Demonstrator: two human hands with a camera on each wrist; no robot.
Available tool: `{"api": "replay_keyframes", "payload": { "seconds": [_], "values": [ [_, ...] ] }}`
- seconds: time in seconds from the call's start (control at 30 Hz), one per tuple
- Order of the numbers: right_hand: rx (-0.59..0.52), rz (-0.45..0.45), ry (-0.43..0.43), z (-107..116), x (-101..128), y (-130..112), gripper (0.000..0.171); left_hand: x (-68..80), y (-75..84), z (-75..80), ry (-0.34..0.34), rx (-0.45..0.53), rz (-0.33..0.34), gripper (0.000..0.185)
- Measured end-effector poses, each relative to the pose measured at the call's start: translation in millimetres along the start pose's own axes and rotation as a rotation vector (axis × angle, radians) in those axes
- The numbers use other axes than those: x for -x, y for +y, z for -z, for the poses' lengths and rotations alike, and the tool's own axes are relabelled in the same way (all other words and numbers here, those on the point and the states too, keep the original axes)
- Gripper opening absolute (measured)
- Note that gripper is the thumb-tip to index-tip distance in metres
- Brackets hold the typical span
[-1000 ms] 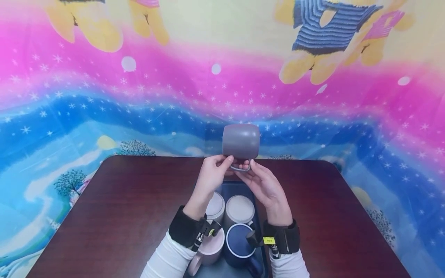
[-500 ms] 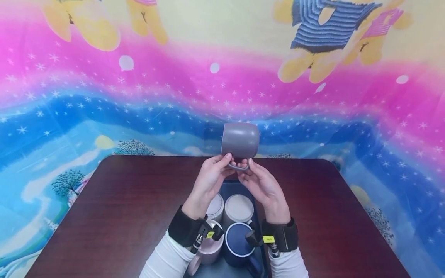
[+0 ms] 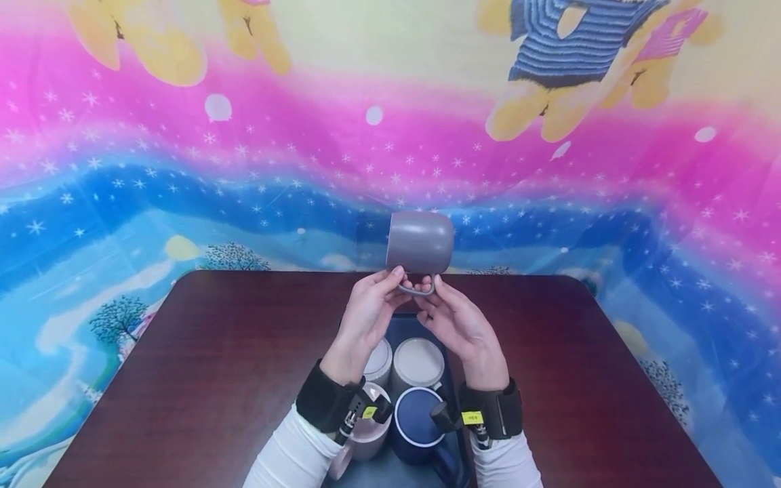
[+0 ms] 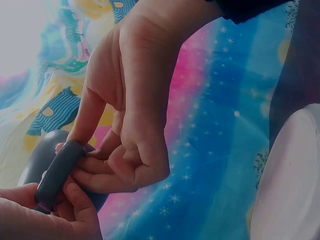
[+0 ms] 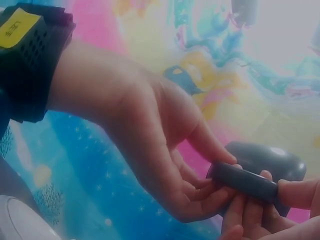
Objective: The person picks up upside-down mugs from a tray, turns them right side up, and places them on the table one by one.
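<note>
A plain grey mug (image 3: 419, 242) is held up on its side above the far edge of the table, its handle (image 3: 417, 291) pointing down. My left hand (image 3: 365, 313) pinches the handle at its left end, thumb near the mug wall. At the handle's right end, my right hand (image 3: 468, 331) pinches too. In the left wrist view, the dark handle (image 4: 61, 169) lies between the fingertips of both hands. The right wrist view shows the same handle (image 5: 245, 181) with fingers curled behind it. The mug's inside is hidden.
A dark tray (image 3: 381, 473) stands on the brown table (image 3: 201, 379) under my forearms. On it are a blue mug (image 3: 417, 423), a pink mug (image 3: 369, 440) and two pale upturned mugs, one a whitish mug (image 3: 419, 362). A printed cloth (image 3: 342, 156) hangs behind.
The grey mug and both hands have risen very slightly in the head view, and the mug has tilted a little. Both grips on the handle look the same.
</note>
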State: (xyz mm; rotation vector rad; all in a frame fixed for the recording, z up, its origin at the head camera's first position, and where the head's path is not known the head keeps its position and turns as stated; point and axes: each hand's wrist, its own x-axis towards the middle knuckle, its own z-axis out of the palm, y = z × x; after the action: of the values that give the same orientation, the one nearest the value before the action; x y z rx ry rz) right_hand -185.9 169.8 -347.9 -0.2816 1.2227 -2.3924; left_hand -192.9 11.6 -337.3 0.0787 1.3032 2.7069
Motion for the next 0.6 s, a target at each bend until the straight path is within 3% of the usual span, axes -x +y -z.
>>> {"api": "replay_keyframes", "payload": {
  "seconds": [0.33, 0.6],
  "values": [
    [-0.013, 0.003, -0.003, 0.7, -0.7, 0.9, 0.037, 3.4, -2.6, -2.7, 0.047, -0.022, -0.050, 0.019],
    [0.023, 0.033, 0.056, -3.9, 0.4, 1.9, 0.036, 5.3, -4.2, -3.7, 0.051, -0.012, -0.066, 0.021]
  ]
}}
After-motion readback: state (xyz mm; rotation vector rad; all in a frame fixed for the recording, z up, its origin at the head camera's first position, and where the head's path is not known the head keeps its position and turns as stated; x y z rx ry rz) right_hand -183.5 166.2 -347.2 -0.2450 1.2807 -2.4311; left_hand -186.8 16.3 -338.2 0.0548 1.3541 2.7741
